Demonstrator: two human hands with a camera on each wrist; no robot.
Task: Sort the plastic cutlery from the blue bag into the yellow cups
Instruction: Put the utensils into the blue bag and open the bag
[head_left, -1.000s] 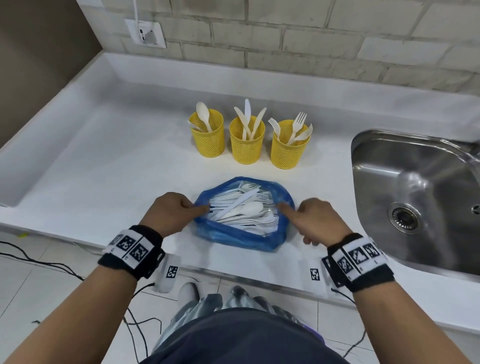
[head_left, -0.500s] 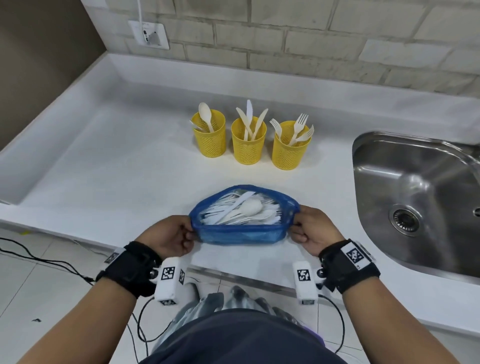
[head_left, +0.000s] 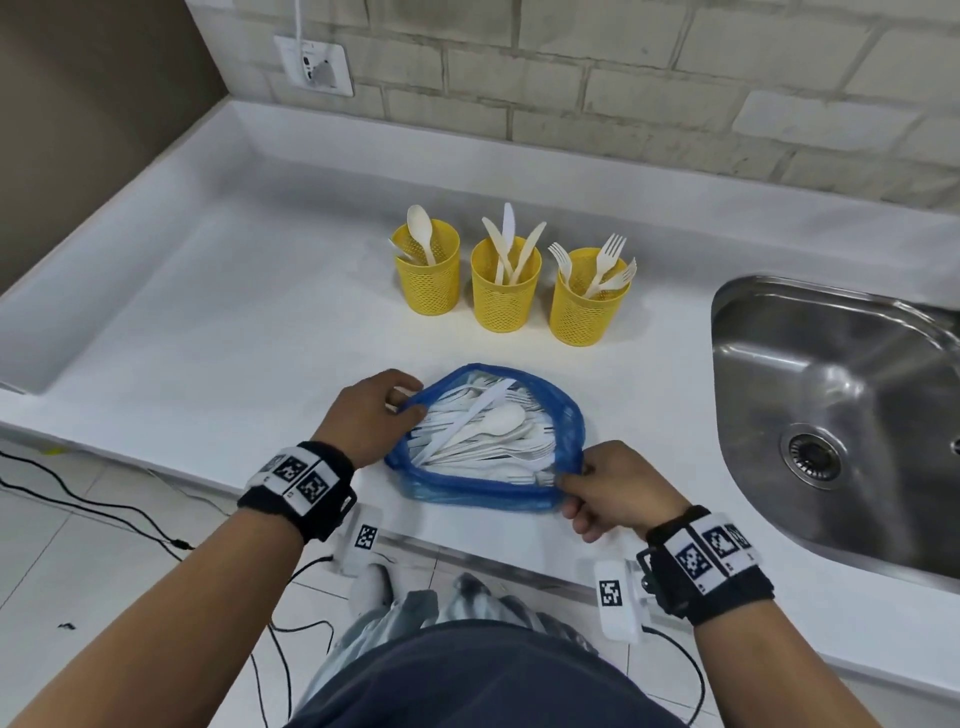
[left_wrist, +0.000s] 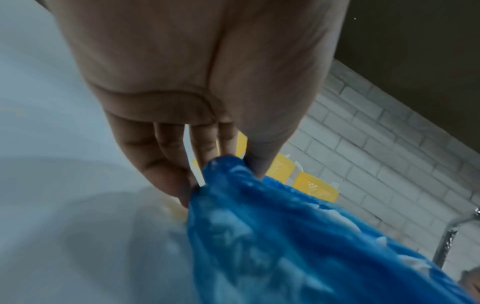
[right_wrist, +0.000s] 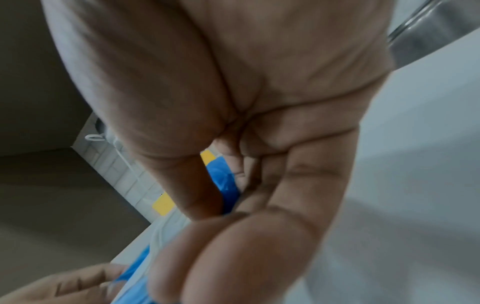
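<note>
We count a few pieces sorted in the yellow cups (head_left: 505, 291), most cutlery (head_left: 483, 431) unsorted in the blue bag (head_left: 488, 491), both hands' fingers (head_left: 410, 413) pinching its rim.

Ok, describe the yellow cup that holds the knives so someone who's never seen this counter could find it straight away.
Start at the steel sink on the right of the white counter, then look left to a row of three yellow mesh cups near the brick wall. The knife cup is the middle one, behind the blue bag. Its neighbours hold a spoon on the left and forks on the right; only this one holds plain blades.
</note>
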